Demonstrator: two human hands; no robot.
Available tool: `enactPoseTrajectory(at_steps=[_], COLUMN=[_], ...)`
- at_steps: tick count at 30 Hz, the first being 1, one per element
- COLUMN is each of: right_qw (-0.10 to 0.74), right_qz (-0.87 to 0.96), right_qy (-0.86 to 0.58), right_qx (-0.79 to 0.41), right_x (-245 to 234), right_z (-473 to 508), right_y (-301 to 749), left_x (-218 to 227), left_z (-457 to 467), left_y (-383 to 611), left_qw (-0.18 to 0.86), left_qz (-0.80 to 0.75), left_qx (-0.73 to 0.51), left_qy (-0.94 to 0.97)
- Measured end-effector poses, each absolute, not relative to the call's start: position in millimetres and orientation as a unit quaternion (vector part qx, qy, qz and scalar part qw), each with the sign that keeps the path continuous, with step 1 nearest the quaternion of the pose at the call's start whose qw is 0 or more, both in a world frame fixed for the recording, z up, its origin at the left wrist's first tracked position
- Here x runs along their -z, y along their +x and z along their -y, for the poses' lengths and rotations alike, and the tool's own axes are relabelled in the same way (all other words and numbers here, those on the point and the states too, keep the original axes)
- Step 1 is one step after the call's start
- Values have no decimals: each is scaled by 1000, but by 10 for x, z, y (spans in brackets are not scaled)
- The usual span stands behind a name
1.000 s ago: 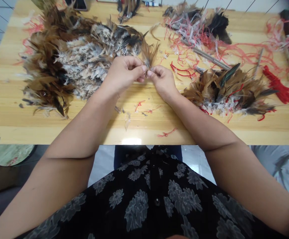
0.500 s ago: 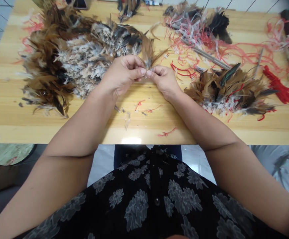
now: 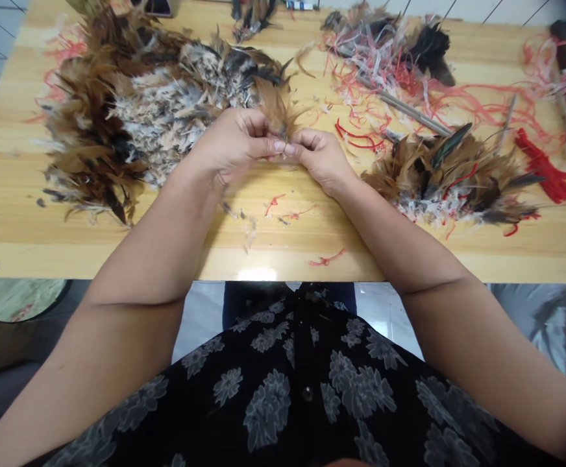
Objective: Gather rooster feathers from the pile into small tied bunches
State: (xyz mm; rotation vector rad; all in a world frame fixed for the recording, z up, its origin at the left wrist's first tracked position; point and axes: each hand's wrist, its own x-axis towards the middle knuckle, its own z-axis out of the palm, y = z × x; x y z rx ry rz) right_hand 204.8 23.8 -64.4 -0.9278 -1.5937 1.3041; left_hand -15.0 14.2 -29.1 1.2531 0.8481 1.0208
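Note:
My left hand (image 3: 234, 146) and my right hand (image 3: 319, 155) meet above the middle of the wooden table (image 3: 273, 253). Both pinch the base of a small bunch of brown feathers (image 3: 276, 110), fingertips touching. The bunch fans upward and leans to the left. A big heap of brown, white and black feathers (image 3: 137, 110) lies just left of my left hand. A smaller pile of brown feathers (image 3: 448, 172) mixed with red string lies right of my right hand.
Tangled red and white strings (image 3: 385, 65) and thin sticks (image 3: 409, 110) cover the far right of the table. A thick red cord (image 3: 543, 165) lies near the right edge. Bits of red thread (image 3: 324, 261) and feather scraps dot the front strip.
The feather bunch between my fingers has tipped from fanning right to leaning left. Both hands stayed almost in place, still pinched together.

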Motion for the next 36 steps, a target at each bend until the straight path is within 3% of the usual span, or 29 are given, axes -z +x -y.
enactPoseTrajectory(at_steps=[10,18,25,36], right_qw=[434,471,432,437], right_qz=[636,548,582,603], right_qy=[-381,-390,-372,-391], right_qx=[-512,-571,-580,-541], right_x=[708,470,515,455], right_z=[-311,-199,-203,-179], right_y=[2048,2012,2066,2027], left_x=[288,325,305,143], left_z=[-183,-237,-127,-49], left_y=[-113,-170,30,23], left_qw=[614,596,570,595], left_qz=[-397,-403,-418,-437], left_qx=[-471,-467,-479,-451], left_qy=[494,515,520,501])
